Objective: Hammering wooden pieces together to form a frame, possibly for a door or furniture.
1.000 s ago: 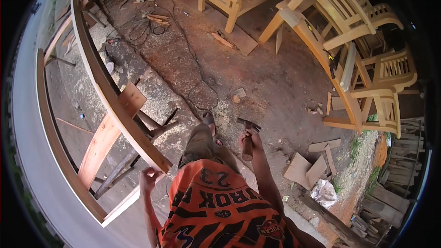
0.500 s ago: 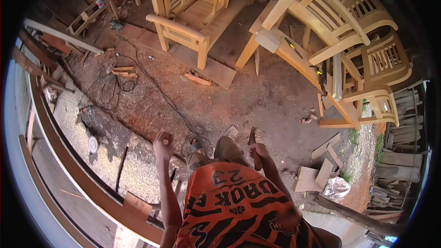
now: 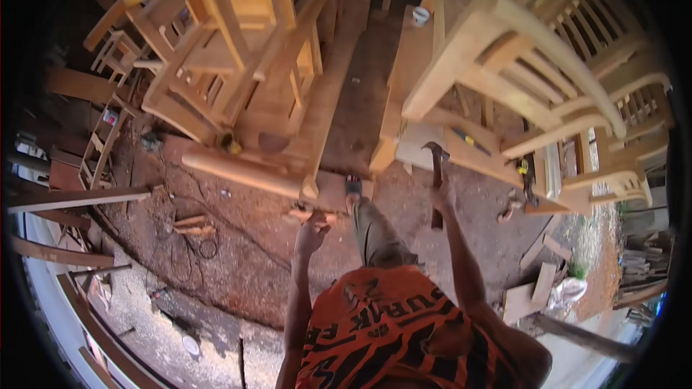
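Note:
My right hand (image 3: 442,194) is wrapped round the handle of a claw hammer (image 3: 437,160), whose metal head points up and away from me. The hammer is held near the front edge of a pale wooden bench (image 3: 504,162). My left hand (image 3: 313,234) is curled with its fingers drawn together, low in front of an unfinished wooden seat frame (image 3: 245,175). What it holds, if anything, is too small to make out. A grey flat piece (image 3: 420,142) and a yellow-and-black hand tool (image 3: 472,141) lie on the bench.
An unfinished chair (image 3: 533,57) rests on the bench, with more chairs (image 3: 634,101) at the right. Another wooden frame (image 3: 231,36) sits on the left seat. A cable (image 3: 238,220) crosses the dirt floor. Wood offcuts (image 3: 533,295) and a white cup (image 3: 420,16) are also around.
I have stepped forward, so the furniture is closer. My right hand has raised the hammer forward, and its head now shows clearly. My left hand has moved forward, still curled.

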A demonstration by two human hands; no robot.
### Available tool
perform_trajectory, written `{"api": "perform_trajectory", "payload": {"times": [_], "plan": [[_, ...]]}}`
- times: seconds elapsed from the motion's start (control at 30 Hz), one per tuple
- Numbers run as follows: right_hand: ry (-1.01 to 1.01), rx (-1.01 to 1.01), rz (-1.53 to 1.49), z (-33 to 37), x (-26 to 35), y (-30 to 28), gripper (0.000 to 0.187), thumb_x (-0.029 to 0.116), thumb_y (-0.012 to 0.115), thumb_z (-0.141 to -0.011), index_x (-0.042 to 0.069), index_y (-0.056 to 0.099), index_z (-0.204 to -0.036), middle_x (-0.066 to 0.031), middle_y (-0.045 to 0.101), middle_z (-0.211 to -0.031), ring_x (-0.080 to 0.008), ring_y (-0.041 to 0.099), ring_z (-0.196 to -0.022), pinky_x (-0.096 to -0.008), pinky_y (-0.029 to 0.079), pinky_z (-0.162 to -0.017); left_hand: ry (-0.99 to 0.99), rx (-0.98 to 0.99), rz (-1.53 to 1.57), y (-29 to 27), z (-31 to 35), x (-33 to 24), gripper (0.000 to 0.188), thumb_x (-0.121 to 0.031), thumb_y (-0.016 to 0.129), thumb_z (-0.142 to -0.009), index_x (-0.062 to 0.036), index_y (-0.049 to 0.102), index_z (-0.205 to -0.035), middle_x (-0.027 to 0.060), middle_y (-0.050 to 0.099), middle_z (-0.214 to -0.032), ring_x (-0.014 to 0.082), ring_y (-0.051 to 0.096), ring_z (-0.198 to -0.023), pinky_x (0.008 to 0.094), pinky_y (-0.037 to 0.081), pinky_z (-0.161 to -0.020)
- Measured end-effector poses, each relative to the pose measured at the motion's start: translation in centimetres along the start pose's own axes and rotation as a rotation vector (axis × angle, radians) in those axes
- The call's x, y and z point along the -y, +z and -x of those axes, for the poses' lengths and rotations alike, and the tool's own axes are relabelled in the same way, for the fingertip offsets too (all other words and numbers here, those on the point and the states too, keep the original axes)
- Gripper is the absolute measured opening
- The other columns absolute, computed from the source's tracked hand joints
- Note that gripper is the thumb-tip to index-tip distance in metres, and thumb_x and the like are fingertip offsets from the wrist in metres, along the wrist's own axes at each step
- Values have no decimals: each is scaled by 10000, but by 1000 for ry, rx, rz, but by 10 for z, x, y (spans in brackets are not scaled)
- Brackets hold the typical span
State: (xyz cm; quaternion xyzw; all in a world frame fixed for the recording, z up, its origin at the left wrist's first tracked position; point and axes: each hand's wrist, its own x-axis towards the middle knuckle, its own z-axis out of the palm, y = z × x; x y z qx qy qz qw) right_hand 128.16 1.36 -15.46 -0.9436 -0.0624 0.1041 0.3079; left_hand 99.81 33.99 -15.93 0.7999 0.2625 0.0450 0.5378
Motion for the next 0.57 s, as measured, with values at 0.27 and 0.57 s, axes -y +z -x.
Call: {"api": "perform_trajectory", "payload": {"times": [0.27, 0.57], "plan": [[353, -76, 81, -95, -49, 39, 761, -9, 573, -806, 147, 355, -1519, -329, 597, -1170, -492, 587, -1121, -557, 479, -911, 63, 71, 97, 23, -278, -56, 237, -117, 782, -840, -41, 619, -995, 100, 715, -863, 218, 731, -857, 344, 574, -729], [535, -197, 52, -123, -30, 70, 739, -48, 539, -808, 159, 398, -1504, -292, 512, -1267, -495, 618, -1050, -570, 511, -868, 127, 367, -434, 105, -602, -94, 109, -160, 749, -853, -60, 712, -880, 74, 734, -788, 178, 700, -706, 334, 569, -681]]}}
